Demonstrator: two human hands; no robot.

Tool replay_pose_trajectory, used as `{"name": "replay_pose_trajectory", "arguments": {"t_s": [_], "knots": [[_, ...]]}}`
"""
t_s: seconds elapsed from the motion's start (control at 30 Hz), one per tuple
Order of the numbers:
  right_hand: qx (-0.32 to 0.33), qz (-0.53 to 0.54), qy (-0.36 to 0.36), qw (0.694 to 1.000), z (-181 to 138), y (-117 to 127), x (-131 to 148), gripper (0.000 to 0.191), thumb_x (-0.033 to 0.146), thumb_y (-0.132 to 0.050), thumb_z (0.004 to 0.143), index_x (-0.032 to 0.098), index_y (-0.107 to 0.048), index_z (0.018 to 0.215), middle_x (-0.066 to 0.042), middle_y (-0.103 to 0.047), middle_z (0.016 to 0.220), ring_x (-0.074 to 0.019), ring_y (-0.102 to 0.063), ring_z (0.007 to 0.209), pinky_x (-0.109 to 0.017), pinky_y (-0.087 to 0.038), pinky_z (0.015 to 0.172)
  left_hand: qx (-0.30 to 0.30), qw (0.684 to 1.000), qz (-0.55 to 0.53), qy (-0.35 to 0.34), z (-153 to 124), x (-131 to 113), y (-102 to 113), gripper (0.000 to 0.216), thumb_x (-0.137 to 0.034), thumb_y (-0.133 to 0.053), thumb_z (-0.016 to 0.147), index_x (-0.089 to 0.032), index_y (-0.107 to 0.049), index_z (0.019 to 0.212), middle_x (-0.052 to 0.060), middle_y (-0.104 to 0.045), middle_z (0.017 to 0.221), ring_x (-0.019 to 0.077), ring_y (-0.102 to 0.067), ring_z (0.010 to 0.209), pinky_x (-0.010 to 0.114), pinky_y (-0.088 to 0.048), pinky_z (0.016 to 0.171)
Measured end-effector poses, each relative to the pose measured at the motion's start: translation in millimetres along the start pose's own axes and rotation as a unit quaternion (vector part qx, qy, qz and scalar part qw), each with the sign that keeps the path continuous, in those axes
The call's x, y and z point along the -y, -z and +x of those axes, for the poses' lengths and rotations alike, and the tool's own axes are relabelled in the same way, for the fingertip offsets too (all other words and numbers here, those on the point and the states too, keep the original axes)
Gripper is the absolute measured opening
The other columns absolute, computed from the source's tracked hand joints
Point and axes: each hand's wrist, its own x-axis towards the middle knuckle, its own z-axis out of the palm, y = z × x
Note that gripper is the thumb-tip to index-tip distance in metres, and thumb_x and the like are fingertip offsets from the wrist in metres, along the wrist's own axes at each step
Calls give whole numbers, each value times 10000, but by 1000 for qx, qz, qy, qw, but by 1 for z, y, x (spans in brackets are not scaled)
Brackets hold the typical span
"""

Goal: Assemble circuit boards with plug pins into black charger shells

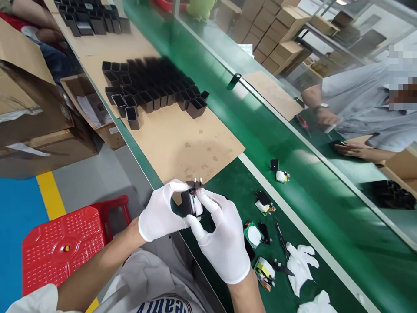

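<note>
My left hand (161,211), in a white glove, grips the black casing of a power adapter (186,202) between thumb and fingers. Two metal plug pins stick up from its top. Inside the open casing a white-wrapped part and a bit of red show. My right hand (226,237), gloved too, pinches the adapter from the other side with thumb and fingertips. Right of it on the green bench lie a round white part on a green circuit board (253,234) and a yellow-taped circuit assembly (265,269).
Many black casings (153,98) stand on the brown cardboard sheet (182,148). A black pen-like tool (280,234) and a spare white glove (301,263) lie at right. A red stool (65,248) is on the left. Across the bench a co-worker (365,104) handles a dark part.
</note>
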Motion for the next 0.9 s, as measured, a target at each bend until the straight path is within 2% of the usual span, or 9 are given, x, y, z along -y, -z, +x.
{"name": "replay_pose_trajectory", "arguments": {"t_s": [0.1,0.17,0.27,0.33,0.4,0.5,0.67,0.77,0.9], "knots": [[-43,96,-57,993,5,11,-10,306,383,-707,1073,311,-702,1370,-87,-814,1239,-281,-782,1123,-486,-633,979,42,997,-60,18,-1,-3,-2,579,-203,-944,677,-262,-611,1147,58,-829,1141,276,-829,1073,440,-642,1005],[-56,167,-96,980,14,21,-20,331,472,-651,1099,318,-697,1388,-93,-792,1318,-272,-766,1184,-483,-633,1024,109,985,-129,25,-1,-6,-2,600,-172,-938,692,-261,-580,1166,103,-835,1198,296,-821,1136,487,-624,1063],[76,306,-146,937,30,31,-36,602,629,-709,1035,307,-637,1538,-135,-734,1510,-308,-740,1307,-478,-672,964,192,958,-212,24,4,-14,2,588,-205,-929,726,-256,-586,1201,141,-835,1210,335,-821,1167,526,-633,1061],[150,379,-187,894,37,31,-43,689,705,-750,977,283,-678,1516,-137,-819,1349,-280,-817,1011,-425,-687,733,214,953,-212,16,11,-19,7,550,-313,-935,739,-247,-621,1186,153,-823,1196,373,-813,1187,539,-645,1034],[139,402,-210,881,40,25,-45,665,740,-776,936,255,-772,1392,-97,-873,1089,-209,-760,694,-405,-664,620,220,958,-183,11,17,-21,11,549,-419,-949,734,-242,-647,1157,147,-816,1147,388,-810,1170,536,-653,1001],[70,377,-206,900,40,16,-44,512,685,-841,904,239,-864,1154,-65,-868,943,-202,-771,678,-426,-699,700,190,972,-137,10,22,-19,16,551,-406,-955,728,-234,-650,1153,116,-808,1056,337,-818,1050,483,-665,918],[8,311,-175,934,37,6,-31,320,414,-951,843,266,-883,1117,-66,-878,1101,-251,-842,952,-436,-717,894,110,992,-56,8,22,-8,13,550,-184,-882,707,-217,-599,1178,40,-788,924,228,-799,886,417,-658,897],[-37,243,-160,956,35,-1,-23,195,293,-836,947,282,-883,1136,-52,-875,1099,-229,-832,983,-422,-700,937,43,999,20,20,24,-1,6,575,-180,-888,690,-224,-617,1196,60,-815,1034,279,-815,1024,474,-638,997],[-54,160,-139,976,33,-15,-22,283,245,-815,940,277,-869,1216,-61,-868,1184,-220,-822,966,-424,-686,988,-37,993,111,34,29,10,-6,538,-186,-881,693,-235,-666,1183,68,-809,1168,324,-804,1143,489,-625,1035]]}}
